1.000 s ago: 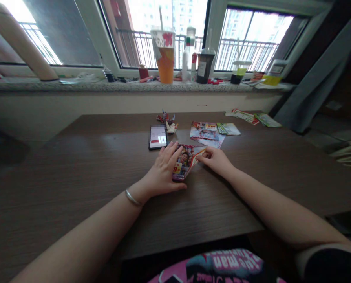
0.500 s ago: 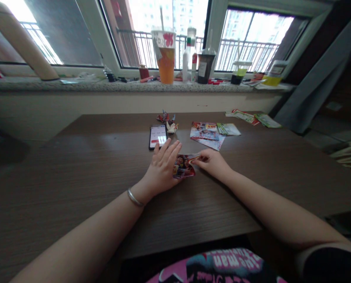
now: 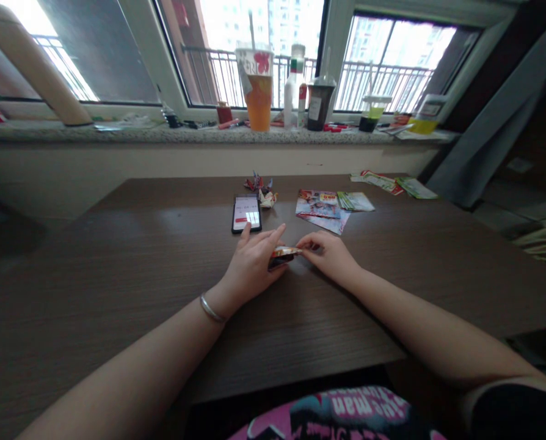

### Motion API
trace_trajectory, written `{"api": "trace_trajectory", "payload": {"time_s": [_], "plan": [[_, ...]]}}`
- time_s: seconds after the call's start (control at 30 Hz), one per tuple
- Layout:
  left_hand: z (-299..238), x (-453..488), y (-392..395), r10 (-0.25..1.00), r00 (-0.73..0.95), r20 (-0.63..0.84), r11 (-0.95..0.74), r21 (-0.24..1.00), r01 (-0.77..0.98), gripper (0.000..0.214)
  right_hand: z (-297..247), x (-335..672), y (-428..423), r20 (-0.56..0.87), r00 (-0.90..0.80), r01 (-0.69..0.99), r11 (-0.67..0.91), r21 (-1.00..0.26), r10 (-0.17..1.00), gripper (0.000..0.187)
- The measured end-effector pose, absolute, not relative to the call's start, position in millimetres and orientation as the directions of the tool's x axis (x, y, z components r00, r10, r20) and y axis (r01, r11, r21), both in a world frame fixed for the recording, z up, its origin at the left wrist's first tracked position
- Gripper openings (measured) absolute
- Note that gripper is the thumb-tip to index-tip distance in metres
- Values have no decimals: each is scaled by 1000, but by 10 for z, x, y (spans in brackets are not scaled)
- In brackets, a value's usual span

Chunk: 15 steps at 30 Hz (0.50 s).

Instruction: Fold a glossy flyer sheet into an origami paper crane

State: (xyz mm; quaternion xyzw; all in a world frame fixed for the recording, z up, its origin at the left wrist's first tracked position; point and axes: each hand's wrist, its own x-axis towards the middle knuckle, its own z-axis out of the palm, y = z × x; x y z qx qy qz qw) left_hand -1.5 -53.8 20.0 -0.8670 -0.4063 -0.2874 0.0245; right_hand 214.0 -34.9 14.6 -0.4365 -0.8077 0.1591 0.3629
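A small piece of glossy printed paper [image 3: 286, 251] lies on the brown table between my hands, with its upper part bent over and dark inside. My right hand [image 3: 330, 253] pinches the right end of this paper between thumb and fingertips. On its left side rests my left hand [image 3: 254, 256], fingers stretched out and spread, the thumb at the near edge. The left hand covers part of the paper. Just beyond the left fingertips lies a phone [image 3: 246, 214] with a lit screen. Beside it sit a white folded-paper figure [image 3: 267, 198] and a red-and-blue one [image 3: 257, 182].
Printed leaflets [image 3: 319, 203] and green-white papers [image 3: 355, 201] lie beyond my right hand. More paper strips [image 3: 383, 182] are near the table's far right edge. Drink cups, including a large orange one [image 3: 259, 101], and a clear bottle [image 3: 294, 91] stand on the windowsill [image 3: 200, 135].
The paper's picture side was showing flat; now its upper part is folded over. My right hand has shifted slightly left with the paper's edge, and the left fingers have lowered.
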Motion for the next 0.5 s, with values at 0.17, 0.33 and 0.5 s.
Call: {"api": "trace_trajectory", "payload": {"time_s": [0.17, 0.33, 0.5], "plan": [[189, -18, -524, 700, 450, 555, -657, 253, 710, 51, 161, 2146, -358, 498, -322, 535, 589, -606, 805, 9], [186, -11, -521, 675, 421, 606, -672, 269, 691, 27, 212, 2142, -395, 591, -379, 503, 694, -515, 712, 10], [244, 16, -559, 659, 412, 629, -669, 241, 703, 19, 240, 2137, -419, 619, -434, 504, 746, -436, 655, 13]]}}
